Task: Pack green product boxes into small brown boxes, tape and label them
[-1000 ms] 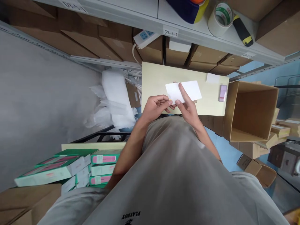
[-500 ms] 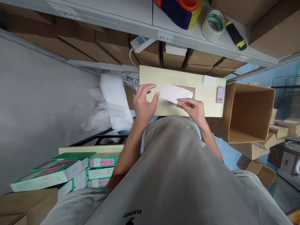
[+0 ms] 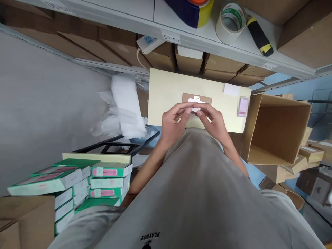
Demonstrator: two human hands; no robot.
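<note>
A white paper slip point(image 3: 196, 109) is pinched between the fingertips of both hands, low over the table. My left hand point(image 3: 173, 121) has its thumb and fingers closed on the slip's left side. On its right side, my right hand point(image 3: 214, 121) grips it the same way, the fingertips of the two hands nearly meeting. Much of the slip is hidden by the fingers. Just beyond them a small flat brown cardboard box point(image 3: 185, 97) lies on the pale yellow tabletop point(image 3: 163, 93), partly covered by the hands and paper.
An open carton point(image 3: 277, 131) stands to the right, beside a pixelated pinkish item point(image 3: 243, 106). White wrapping foam point(image 3: 127, 107) is at left. Above, a shelf holds a tape roll point(image 3: 230, 24) and a black-yellow cutter point(image 3: 260, 36). Green-white boxes point(image 3: 110, 172) are stacked lower left.
My left hand has moved right and closed on the slip, which my right hand alone held before. The slip, earlier spread out flat, now shows only a small part between the fingers.
</note>
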